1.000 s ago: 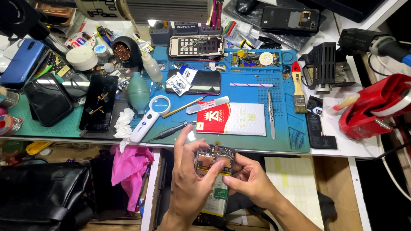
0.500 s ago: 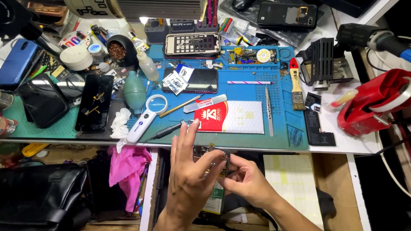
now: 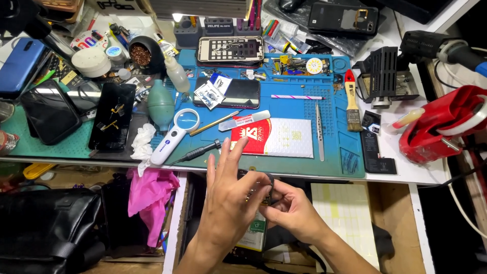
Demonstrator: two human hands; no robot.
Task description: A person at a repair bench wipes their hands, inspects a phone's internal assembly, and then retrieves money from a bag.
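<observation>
Magnifier (image 3: pixel 178 131), tweezers (image 3: pixel 319 131) and brush (image 3: pixel 352 101) on blue mat (image 3: pixel 335 152).

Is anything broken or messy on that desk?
Yes. A black phone on the left lies opened up, its gold cables bare. A crumpled white tissue sits beside it. A pink cloth hangs below the desk edge. Both hands, left hand and right hand, hold a small dark part.
</observation>
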